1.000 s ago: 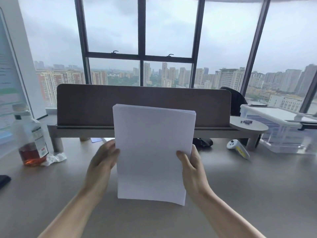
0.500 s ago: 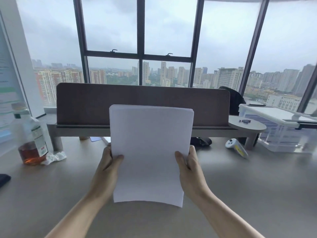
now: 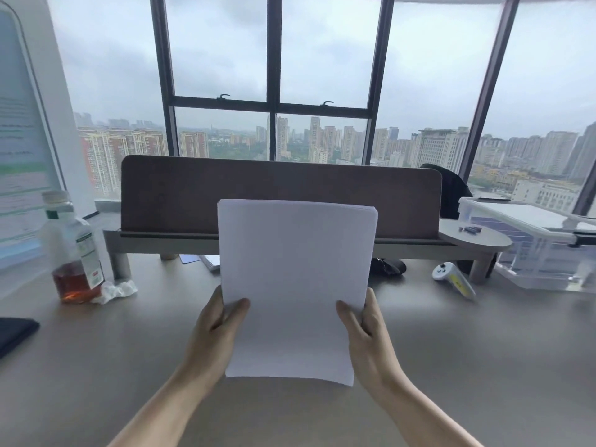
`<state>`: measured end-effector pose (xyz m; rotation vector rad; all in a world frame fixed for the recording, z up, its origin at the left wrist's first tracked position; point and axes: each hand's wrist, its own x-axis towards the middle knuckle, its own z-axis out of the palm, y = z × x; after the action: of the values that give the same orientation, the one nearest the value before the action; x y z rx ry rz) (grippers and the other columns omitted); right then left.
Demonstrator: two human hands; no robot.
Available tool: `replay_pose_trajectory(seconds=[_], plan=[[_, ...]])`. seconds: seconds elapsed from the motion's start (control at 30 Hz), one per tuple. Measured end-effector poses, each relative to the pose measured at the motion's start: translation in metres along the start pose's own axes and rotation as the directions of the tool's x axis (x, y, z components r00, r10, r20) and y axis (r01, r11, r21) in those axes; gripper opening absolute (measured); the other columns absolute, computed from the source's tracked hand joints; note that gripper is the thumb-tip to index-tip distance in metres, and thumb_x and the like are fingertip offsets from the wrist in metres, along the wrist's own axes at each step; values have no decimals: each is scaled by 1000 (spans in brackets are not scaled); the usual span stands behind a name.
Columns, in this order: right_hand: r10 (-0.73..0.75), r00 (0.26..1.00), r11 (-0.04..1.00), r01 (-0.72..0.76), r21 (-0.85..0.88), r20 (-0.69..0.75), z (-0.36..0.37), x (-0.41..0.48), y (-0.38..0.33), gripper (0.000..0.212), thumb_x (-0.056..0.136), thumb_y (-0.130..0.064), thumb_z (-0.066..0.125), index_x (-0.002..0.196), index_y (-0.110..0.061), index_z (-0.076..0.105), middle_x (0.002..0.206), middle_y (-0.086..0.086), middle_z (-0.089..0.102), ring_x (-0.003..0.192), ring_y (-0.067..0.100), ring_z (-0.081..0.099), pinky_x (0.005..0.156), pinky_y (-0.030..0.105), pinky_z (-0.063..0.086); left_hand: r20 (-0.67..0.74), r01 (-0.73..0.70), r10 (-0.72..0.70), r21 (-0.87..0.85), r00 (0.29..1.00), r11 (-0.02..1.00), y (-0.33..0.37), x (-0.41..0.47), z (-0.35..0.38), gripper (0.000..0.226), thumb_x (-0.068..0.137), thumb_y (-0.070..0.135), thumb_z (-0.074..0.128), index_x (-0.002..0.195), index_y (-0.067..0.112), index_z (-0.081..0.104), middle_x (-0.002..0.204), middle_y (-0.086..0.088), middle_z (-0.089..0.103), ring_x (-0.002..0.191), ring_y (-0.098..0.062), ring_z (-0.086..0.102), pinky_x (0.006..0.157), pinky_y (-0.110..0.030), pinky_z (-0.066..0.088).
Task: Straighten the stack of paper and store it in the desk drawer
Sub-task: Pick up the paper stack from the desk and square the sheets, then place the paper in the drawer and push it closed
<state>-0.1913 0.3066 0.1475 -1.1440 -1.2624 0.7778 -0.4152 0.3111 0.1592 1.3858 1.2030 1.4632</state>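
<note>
Head view: a person holds a thick stack of plain white paper (image 3: 295, 285) upright at the centre of the frame, its long axis running vertically and its lower short edge hanging just above the grey table (image 3: 96, 366). The left hand (image 3: 214, 330) and right hand (image 3: 371, 333) are each closed on a long side of the stack near its lower half, thumbs on the near face, both equally close. The sheets look nearly flush, with slight fanning at the upper right corner, so the squaring step is likely almost complete. No drawer shows in the frame; it presumably lies below the table's near edge, meaning the stack would travel down and toward the person. At the left stands a clear plastic bottle of amber liquid (image 3: 75, 250); its green-and-white label is too small to read.
</note>
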Motion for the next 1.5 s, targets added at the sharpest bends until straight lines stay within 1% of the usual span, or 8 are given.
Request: replay_pose_trajectory(seconds=[0.37,0.5,0.7,0.83,1.03,1.23,1.33,1.5], plan=[[44,998,999,-44,-11,37,-3,2,5,29,96,-20,51,117,0,47,113,26,63,102,43,57,98,48,48,51,58,-56,-37,997,998,-10,0,-7,37,104,8,49,117,38,68,117,7,79,111,-13,74,101,-45,51],[49,997,991,-42,-125,54,-1,-10,17,12,106,-20,44,115,-12,46,108,9,72,110,41,62,102,52,51,50,21,-22,13,998,1000,-17,-4,-7,37,106,8,48,115,39,67,118,10,78,113,-11,72,106,-48,49],[-33,999,974,26,-227,-26,-11,-27,-7,25,103,-33,45,114,-10,42,103,10,73,102,43,64,93,61,52,-42,-99,103,102,994,990,-1,-17,9,25,106,9,47,106,31,59,99,28,76,90,9,70,81,-31,52],[-135,983,980,114,-164,-125,-67,-39,-60,3,105,-16,52,103,-15,50,98,-2,77,87,15,70,86,50,58,77,-207,206,10,976,978,52,-31,44,25,106,8,45,113,26,60,107,17,78,98,1,73,78,-19,53],[-194,930,952,103,-287,-311,-213,-125,-133,18,100,-21,52,116,-12,55,121,12,73,108,33,70,104,64,49,324,-138,228,-277,918,951,116,-100,160,11,102,4,47,110,6,54,94,6,75,80,-10,70,70,-28,56],[-49,819,885,-230,-405,-572,-369,-277,-160,37,95,-24,52,127,-6,57,124,17,72,113,38,70,97,58,56,643,197,68,-331,763,923,140,-256,297,16,93,11,49,104,19,57,104,-8,71,92,-26,68,85,-46,56],[56,736,858,-381,-344,-675,-424,-358,-158,16,101,-13,49,111,-19,59,109,1,72,98,21,70,84,37,58,764,361,-85,-200,639,911,134,-339,351,18,89,10,47,98,22,57,105,-12,72,93,-33,71,85,-56,58],[405,560,689,-707,-162,-723,-498,-448,-129,20,103,-16,59,121,-8,63,109,13,79,91,29,80,79,46,65,852,535,-386,155,353,831,87,-436,407,31,82,-4,45,97,-2,72,102,-29,75,90,-45,75,85,-57,59]])
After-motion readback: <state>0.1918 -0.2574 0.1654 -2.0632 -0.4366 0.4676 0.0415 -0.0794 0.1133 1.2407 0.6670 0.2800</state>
